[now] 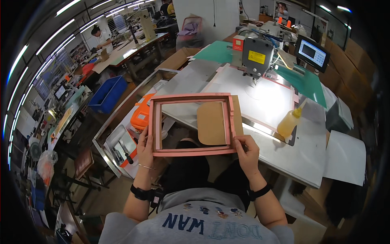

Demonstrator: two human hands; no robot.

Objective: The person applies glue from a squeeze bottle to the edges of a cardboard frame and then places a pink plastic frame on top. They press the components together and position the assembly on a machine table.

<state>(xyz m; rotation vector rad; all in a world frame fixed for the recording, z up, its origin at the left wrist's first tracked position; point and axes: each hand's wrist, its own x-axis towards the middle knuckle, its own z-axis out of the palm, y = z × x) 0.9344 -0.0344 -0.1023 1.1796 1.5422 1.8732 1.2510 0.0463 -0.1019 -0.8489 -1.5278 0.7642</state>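
Note:
A rectangular frame with pink edges is held up in front of my lap, tilted toward me. My left hand grips its lower left corner, thumb on the near face. At the lower right, my right hand pinches the frame's side between thumb and fingers. A tan sheet with rounded corners shows through the right half of the opening. A tan strip sticks out past the frame's right side; whether it belongs to that sheet, I cannot tell. Through the left half, the table edge and my knee are visible.
Beyond the frame stands a sewing machine head over a lit worktable, with a screen to its right. A yellowish squeeze bottle stands near a flat template. An orange case and a tool tray lie at left.

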